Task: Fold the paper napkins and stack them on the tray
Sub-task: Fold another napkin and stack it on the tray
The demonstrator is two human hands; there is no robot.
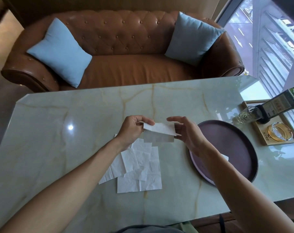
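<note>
My left hand and my right hand hold one white paper napkin between them, above the marble table. The napkin is bent over along its length, left hand pinching its left end, right hand's fingers at its right end. Below them a loose pile of flat unfolded napkins lies on the table. A round dark purple tray sits to the right, under my right forearm. A white napkin corner shows on the tray beside that forearm.
A wooden tray at the right table edge holds a glass ashtray, a clear glass bottle and a dark sign stand. A brown leather sofa with two blue cushions stands behind the table. A window is at right.
</note>
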